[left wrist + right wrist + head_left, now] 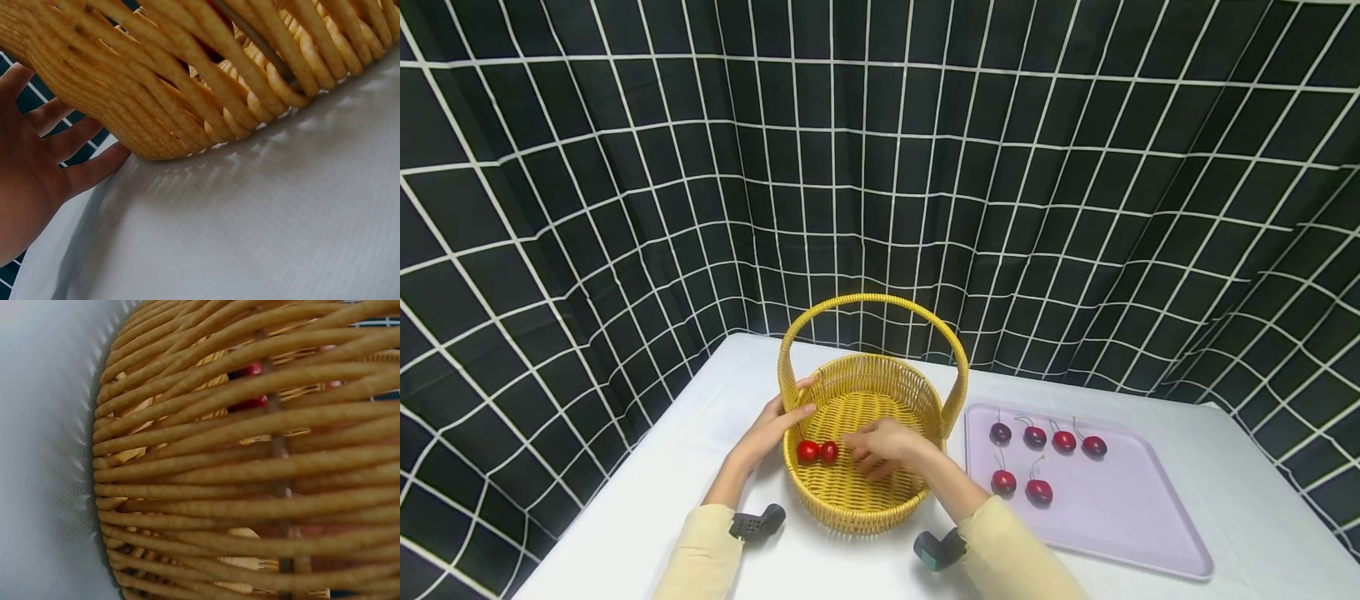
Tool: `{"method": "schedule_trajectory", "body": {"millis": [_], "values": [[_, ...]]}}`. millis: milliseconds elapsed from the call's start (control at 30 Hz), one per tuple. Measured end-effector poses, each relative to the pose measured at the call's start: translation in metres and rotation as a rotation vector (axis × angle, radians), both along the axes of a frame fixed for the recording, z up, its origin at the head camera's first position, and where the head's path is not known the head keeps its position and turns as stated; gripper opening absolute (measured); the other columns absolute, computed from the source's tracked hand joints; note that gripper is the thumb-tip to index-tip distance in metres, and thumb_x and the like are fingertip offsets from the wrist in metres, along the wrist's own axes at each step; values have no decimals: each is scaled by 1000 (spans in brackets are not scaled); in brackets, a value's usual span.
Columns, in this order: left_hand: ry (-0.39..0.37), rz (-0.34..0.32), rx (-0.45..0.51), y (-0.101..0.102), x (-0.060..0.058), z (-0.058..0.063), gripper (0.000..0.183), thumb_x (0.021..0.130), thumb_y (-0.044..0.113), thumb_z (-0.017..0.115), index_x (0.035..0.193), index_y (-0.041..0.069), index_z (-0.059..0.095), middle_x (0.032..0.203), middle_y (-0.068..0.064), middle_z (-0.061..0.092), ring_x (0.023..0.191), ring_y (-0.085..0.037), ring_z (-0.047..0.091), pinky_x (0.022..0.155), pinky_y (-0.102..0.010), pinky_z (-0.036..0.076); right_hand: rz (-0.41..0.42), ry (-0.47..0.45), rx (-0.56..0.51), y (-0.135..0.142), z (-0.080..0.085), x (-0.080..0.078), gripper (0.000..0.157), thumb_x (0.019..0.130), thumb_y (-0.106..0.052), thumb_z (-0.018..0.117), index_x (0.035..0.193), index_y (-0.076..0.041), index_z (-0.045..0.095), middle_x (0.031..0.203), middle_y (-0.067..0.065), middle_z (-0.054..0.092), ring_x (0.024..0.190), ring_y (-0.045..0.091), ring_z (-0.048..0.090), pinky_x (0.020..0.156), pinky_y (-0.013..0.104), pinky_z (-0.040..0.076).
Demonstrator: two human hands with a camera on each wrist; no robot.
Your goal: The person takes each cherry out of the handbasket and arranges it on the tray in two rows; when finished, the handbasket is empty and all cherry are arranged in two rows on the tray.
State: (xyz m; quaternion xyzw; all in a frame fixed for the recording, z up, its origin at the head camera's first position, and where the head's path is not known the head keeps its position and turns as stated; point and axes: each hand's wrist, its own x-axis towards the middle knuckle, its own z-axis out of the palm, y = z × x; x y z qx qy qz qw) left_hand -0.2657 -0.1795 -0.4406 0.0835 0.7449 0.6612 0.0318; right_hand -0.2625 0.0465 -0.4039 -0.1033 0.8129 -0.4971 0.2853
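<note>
A yellow woven basket point(865, 518) with a tall arched handle stands on the white table. My left hand point(767, 433) grips its left side near the handle's base, thumb over the rim; in the left wrist view the fingers point(87, 175) spread along the outer wall. Two red cherries point(808, 452) lie side by side on the basket's floor at the left. Just right of them, my right hand point(887, 446) is inside the basket with loosely bent fingers, and no cherry shows between them. The right wrist view meets mostly the basket's outer weave point(206, 506), with a cherry point(250, 387) glimpsed through it.
Right of the basket lies a pale purple tray point(1120, 508) with several dark red cherries with stems in two rows, among them a cherry point(1039, 492) in the nearer row. A black curtain with white grid lines point(887, 167) hangs behind the table.
</note>
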Motion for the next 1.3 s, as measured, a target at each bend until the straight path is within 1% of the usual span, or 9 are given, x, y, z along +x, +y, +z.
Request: {"method": "schedule_trajectory", "body": {"millis": [100,167,233,400,567,800,1067,1167,1300], "values": [[2,-5,-11,1,4,9,58,95,20,57,147,8,34,151,-17,30,137,-36,27,108,-58,18,-7,-20,-11,-4,1,-1,48,94,-27,61,122,10,53,99,15,63,86,26,65,68,38,57],[8,-10,-15,2,5,10,58,96,21,57,147,8,34,151,-17,30,137,-36,27,108,-59,19,-11,-33,-21,-7,1,-1,46,93,-27,62,121,10,54,99,16,62,86,27,65,68,39,57],[4,-9,-6,2,2,6,58,95,23,58,147,10,35,151,-16,30,137,-36,27,108,-59,18,-10,-48,-33,-10,0,-2,46,94,-26,62,121,10,54,99,17,62,85,27,65,69,39,57],[10,8,-1,-1,-9,-13,57,95,28,59,147,17,37,151,-12,32,137,-33,28,108,-59,17,8,-83,-53,-15,-2,-3,42,94,-24,60,120,9,55,97,17,61,82,26,64,69,38,57],[32,9,2,-2,-11,-17,57,93,32,61,145,20,40,150,-9,35,136,-31,30,109,-58,17,7,-89,-64,-20,-3,-2,37,95,-23,60,116,7,57,96,18,60,80,26,63,70,39,57],[0,-11,-9,2,8,11,58,96,22,57,147,9,34,151,-16,30,137,-34,27,109,-57,18,19,-69,-83,-26,-6,-2,25,94,-14,61,106,8,61,91,17,62,76,24,65,72,36,57],[2,-7,5,2,11,13,56,95,22,58,146,10,37,150,-16,32,135,-36,31,108,-57,22,32,6,-2,-34,-7,1,17,85,-8,71,97,2,63,81,13,67,73,26,68,67,34,57],[5,-8,12,3,11,13,56,95,21,58,145,10,37,149,-17,34,133,-36,34,107,-56,24,52,58,50,-36,-6,2,17,83,-8,74,95,0,64,78,12,66,71,24,68,66,33,57],[13,-11,3,2,9,13,57,95,21,58,146,9,36,150,-18,33,134,-36,33,108,-56,22,101,88,76,-36,-6,3,15,84,-9,73,95,-2,66,79,9,66,71,21,66,68,32,57]]}}
